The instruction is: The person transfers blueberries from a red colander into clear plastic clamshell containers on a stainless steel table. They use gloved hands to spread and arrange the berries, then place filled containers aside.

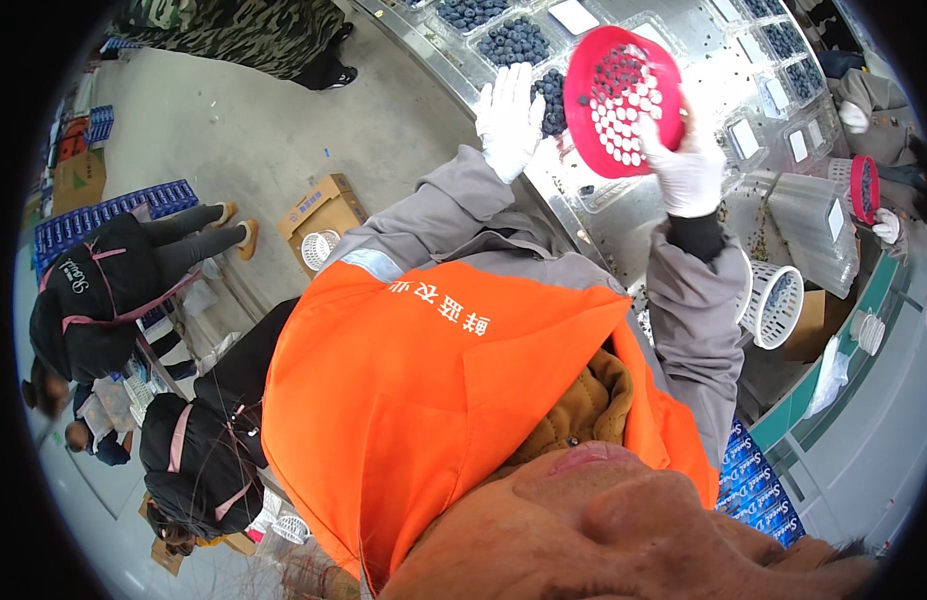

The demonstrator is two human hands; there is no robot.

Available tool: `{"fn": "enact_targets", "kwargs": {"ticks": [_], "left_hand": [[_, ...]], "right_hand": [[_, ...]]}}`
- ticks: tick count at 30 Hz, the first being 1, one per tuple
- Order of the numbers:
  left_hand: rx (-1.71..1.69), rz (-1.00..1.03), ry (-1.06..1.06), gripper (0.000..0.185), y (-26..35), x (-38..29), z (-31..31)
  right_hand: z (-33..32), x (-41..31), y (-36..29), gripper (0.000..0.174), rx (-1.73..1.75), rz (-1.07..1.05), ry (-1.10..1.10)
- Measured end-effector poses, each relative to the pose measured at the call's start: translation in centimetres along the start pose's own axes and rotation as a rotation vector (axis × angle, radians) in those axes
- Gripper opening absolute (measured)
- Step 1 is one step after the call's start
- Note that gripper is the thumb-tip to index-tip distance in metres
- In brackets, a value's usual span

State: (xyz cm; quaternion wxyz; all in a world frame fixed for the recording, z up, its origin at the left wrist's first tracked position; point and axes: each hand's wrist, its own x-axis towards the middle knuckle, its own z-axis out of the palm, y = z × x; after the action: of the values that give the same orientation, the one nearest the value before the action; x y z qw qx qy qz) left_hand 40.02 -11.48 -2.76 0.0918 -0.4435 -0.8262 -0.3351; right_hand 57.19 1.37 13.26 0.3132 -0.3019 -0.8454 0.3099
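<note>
My right hand [684, 161], in a white glove, grips the rim of a round red plastic sieve [579, 139] with round holes. The sieve is tilted above the metal table; dark shows through its upper holes and white through the lower ones. My left hand [510, 124], also gloved, is held flat with its fingers extended and nothing in it. Beside its thumb is a clear punnet of blueberries [551, 101], partly hidden by the sieve. Another punnet of blueberries [513, 41] lies just beyond my left fingertips. Whether my left hand touches either punnet, I cannot tell.
Clear plastic punnets [745, 139] with white labels lie on the metal table [703, 82]. White baskets [778, 307] and stacked clear lids [812, 225] are at the right. A co-worker's gloved hand [887, 225] is by a red-rimmed basket [865, 187]. A cardboard box [324, 206] sits left.
</note>
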Motion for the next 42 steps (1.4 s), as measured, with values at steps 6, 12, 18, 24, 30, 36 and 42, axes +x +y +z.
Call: {"fn": "enact_targets", "kwargs": {"ticks": [6,12,18,24,30,36,42], "left_hand": [[-0.26,-0.05,0.105,0.039,-0.7,0.7,-1.3],[-0.146,0.233,-0.057,0.022,-0.6,4.5,-1.0],[0.185,0.38,-0.15,0.011,0.7,5.9,0.7],[0.004,0.412,-0.109,0.01,0.2,5.8,1.8],[0.066,0.441,0.002,0.011,0.8,6.7,1.6],[-0.186,0.564,-0.599,0.014,8.0,1.3,-0.3],[-0.263,0.771,-0.529,0.016,12.5,-4.1,-1.9]], "right_hand": [[-0.3,0.5,-1.4,0.057,-0.093,-0.153,0.04],[-6.4,-1.0,1.5,0.048,0.316,0.195,0.286],[-19.6,-11.0,3.6,0.039,0.384,0.493,0.61],[-23.7,-21.7,5.6,0.039,0.418,0.592,0.929],[-22.9,-26.1,6.8,0.037,0.55,0.616,0.923],[-23.1,-27.1,6.7,0.036,0.651,0.556,1.011],[-23.6,-28.4,7.1,0.045,0.622,0.641,0.868]]}}
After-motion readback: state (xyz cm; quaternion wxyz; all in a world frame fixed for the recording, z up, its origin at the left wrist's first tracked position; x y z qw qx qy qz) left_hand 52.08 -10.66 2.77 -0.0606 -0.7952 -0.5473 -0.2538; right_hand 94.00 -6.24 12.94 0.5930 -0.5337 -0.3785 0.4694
